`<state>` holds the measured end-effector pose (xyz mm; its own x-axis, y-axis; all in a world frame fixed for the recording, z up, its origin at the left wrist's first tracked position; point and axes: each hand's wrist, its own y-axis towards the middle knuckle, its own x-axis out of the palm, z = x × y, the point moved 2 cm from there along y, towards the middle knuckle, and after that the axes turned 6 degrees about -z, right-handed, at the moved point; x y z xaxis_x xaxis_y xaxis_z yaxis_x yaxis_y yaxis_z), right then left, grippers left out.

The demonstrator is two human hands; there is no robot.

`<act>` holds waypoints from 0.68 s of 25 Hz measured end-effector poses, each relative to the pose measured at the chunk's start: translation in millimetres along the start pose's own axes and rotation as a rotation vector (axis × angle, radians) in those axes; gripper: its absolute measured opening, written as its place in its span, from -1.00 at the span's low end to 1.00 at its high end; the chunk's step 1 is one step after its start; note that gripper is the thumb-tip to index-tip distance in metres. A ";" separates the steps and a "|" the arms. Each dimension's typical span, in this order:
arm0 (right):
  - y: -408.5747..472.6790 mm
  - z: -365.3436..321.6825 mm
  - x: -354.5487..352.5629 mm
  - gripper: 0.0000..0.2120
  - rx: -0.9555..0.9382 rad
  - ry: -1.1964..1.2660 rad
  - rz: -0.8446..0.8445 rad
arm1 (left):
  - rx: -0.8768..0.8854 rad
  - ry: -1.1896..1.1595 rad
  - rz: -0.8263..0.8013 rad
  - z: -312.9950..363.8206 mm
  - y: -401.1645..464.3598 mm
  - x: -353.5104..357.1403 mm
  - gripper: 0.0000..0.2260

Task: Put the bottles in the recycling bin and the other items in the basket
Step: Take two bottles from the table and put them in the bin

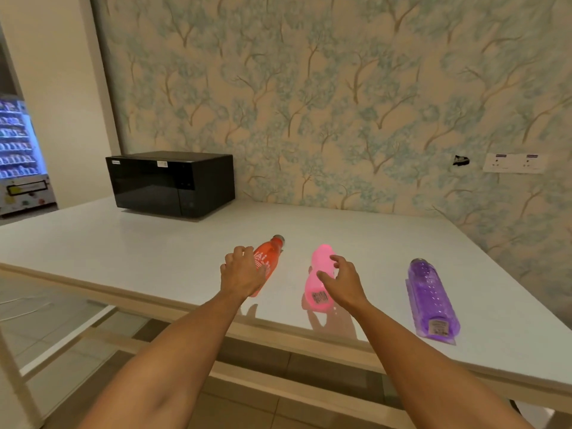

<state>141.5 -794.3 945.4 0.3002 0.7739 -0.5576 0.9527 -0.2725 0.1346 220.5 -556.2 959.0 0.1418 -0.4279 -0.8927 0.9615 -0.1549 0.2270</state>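
Note:
Three bottles lie on their sides on the white table (123, 249). The orange bottle (270, 253) with a grey cap points away from me; my left hand (243, 272) rests over its lower half, fingers curled around it. The pink bottle (320, 278) lies in the middle, and my right hand (342, 281) hovers over its right side with fingers spread. A purple bottle (431, 300) lies alone to the right, near the front edge. No bin or basket is in view.
A black microwave (171, 184) stands at the table's back left against the wallpapered wall. A lit vending machine (20, 156) is at the far left. A white chair frame (18, 376) stands on the tiled floor below the table's left front.

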 end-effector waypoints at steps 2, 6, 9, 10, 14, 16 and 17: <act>15.3 -0.8 5.7 -0.39 0.048 -0.054 0.045 | -0.009 -0.005 -0.006 -5.1 20.1 1.2 -0.39; 35.9 -5.2 16.5 -0.28 0.146 -0.168 0.018 | 0.022 0.108 -0.006 -16.8 49.7 11.1 -0.39; 46.0 -3.0 26.1 -0.20 0.204 -0.173 -0.016 | 0.035 0.117 -0.050 -21.4 66.4 20.7 -0.34; 47.4 -1.9 29.1 -0.15 0.224 -0.166 -0.024 | 0.018 0.084 -0.082 -22.9 69.1 24.8 -0.31; 47.7 1.5 42.8 0.08 0.312 -0.037 -0.017 | -0.074 -0.043 -0.188 -35.5 67.1 52.0 -0.22; 47.6 3.7 49.0 0.08 0.365 0.057 -0.013 | -0.092 -0.109 -0.142 -41.3 61.8 64.0 -0.22; 47.0 5.7 51.8 0.07 0.399 0.108 -0.017 | -0.083 -0.130 -0.117 -41.4 60.0 67.7 -0.22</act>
<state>201.6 -770.3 918.1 0.3083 0.8299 -0.4650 0.8704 -0.4433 -0.2140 297.6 -557.7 896.0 0.0018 -0.5233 -0.8521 0.9866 -0.1382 0.0870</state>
